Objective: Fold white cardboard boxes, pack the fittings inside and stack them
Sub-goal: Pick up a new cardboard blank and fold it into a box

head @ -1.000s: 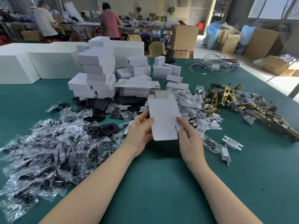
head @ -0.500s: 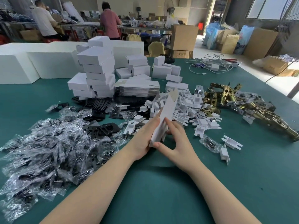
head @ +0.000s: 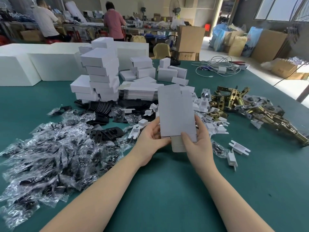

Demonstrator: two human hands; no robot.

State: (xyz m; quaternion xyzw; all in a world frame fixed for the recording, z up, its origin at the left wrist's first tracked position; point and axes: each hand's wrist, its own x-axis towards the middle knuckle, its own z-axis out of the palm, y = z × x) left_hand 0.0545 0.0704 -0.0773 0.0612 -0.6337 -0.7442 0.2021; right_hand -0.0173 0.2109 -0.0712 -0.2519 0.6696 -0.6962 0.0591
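Both hands hold a white cardboard box (head: pixel 175 113) upright above the green table (head: pixel 167 190), its broad face toward me. My left hand (head: pixel 151 139) grips the box's lower left edge, thumb in front. My right hand (head: pixel 195 139) grips the lower right, its thumb pressing on the bottom flap. Folded white boxes (head: pixel 100 74) are stacked at the back left. A pile of flat box blanks (head: pixel 138 92) lies behind the held box. Brass fittings (head: pixel 250 111) are heaped on the right, white plastic pieces (head: pixel 209 114) in the middle, bagged black parts (head: pixel 50 153) on the left.
Large white foam blocks (head: pixel 33 64) line the table's far left. White cables (head: pixel 217 67) lie at the back right. Two loose white plastic pieces (head: pixel 235 151) sit right of my hands. Two people stand at a bench in the background, with brown cartons (head: pixel 190 39) nearby.
The box went from face-on to edge-on and tilted, and now stands face-on again, opened out taller. My right thumb has moved onto the bottom flap.
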